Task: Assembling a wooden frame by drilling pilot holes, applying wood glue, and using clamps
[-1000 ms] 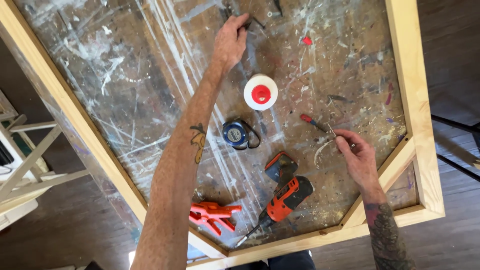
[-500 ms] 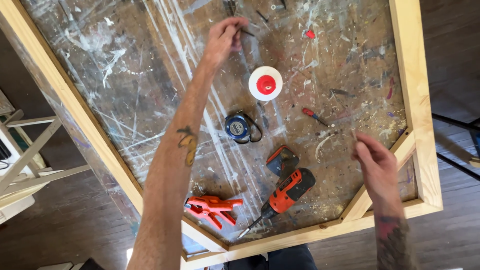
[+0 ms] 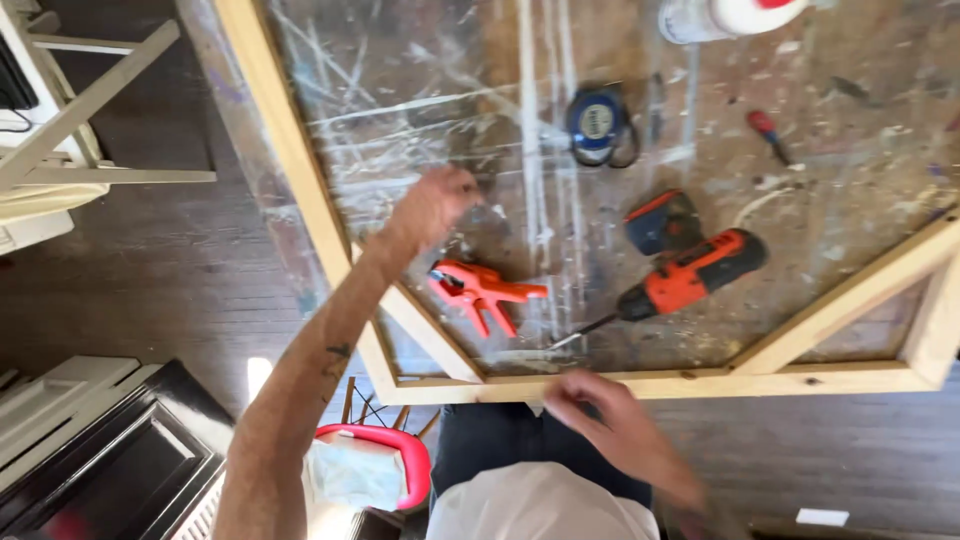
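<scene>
Left hand curled shut above orange plastic spring clamp; right hand, fingers blurred, state untellable, near pale wooden frame. Risked snagging clamp.

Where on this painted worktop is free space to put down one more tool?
Free patches: left of the tape measure, up to the wooden frame; and right of the small screwdriver. Crowded: around the orange clamp, drill and battery, near the left hand.

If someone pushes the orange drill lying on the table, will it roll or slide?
The orange drill lies on its side on the paint-streaked table, so it would probably slide or pivot, not roll. Its bulky body looks heavy for its size. The thin bit at its tip seems stiff and might scratch.
</scene>
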